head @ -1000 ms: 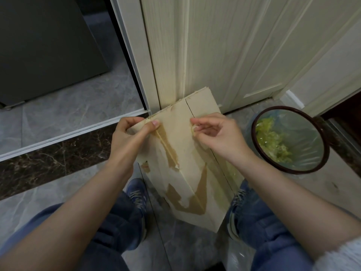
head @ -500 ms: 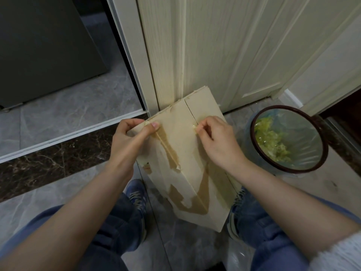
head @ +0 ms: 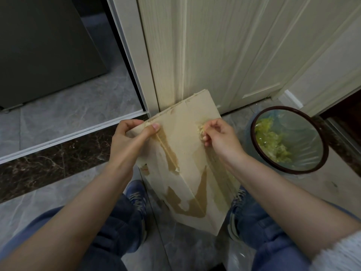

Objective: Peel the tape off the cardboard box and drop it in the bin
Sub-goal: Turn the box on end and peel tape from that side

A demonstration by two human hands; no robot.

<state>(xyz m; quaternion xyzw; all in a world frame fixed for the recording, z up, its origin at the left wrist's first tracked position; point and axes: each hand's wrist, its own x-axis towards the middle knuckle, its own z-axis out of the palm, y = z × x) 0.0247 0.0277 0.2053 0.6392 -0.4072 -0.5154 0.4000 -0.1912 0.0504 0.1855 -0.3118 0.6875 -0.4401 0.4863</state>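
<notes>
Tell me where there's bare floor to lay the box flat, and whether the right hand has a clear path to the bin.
Bare grey tile lies left of the left hand, between the dark marble strip and the left knee. Between the shoes it is crowded: the cardboard box fills it. From the right hand, pinching tape, open floor runs to the bin.

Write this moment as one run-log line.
left hand: holds box corner | right hand: pinches tape | bin: right of box, tape not dropped
</notes>
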